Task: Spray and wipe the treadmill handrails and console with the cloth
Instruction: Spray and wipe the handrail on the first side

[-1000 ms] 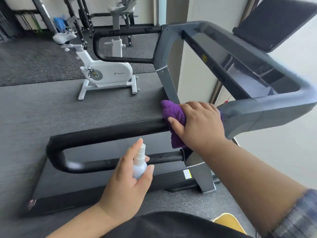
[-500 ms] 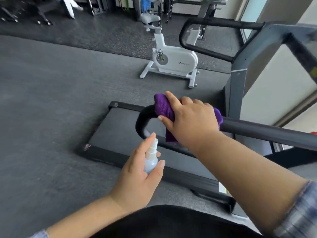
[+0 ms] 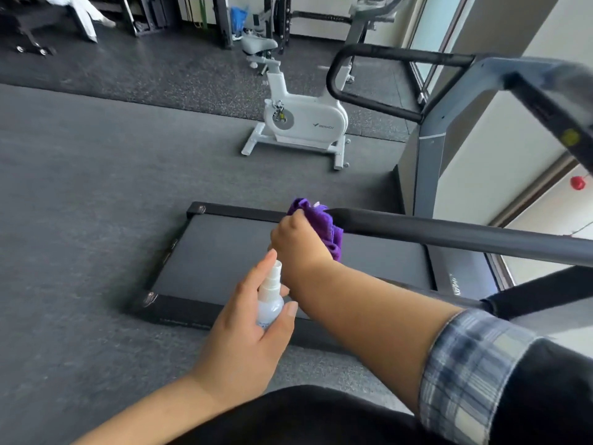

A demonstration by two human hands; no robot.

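Note:
My right hand grips a purple cloth bunched around the rear end of the near black handrail of the treadmill. My left hand holds a small clear spray bottle with a white nozzle, forefinger raised beside the nozzle, just below my right wrist. The far handrail loops out from the grey upright. The console's grey edge shows blurred at the upper right. The treadmill belt lies below my hands.
A white exercise bike stands on the dark rubber floor beyond the treadmill. Racks and other gym gear line the back wall. A window and wall run along the right side.
My right hand has slid the cloth along the near handrail from the console end to its curved rear end. My view has swung left and down. The spray bottle stays held in my left hand.

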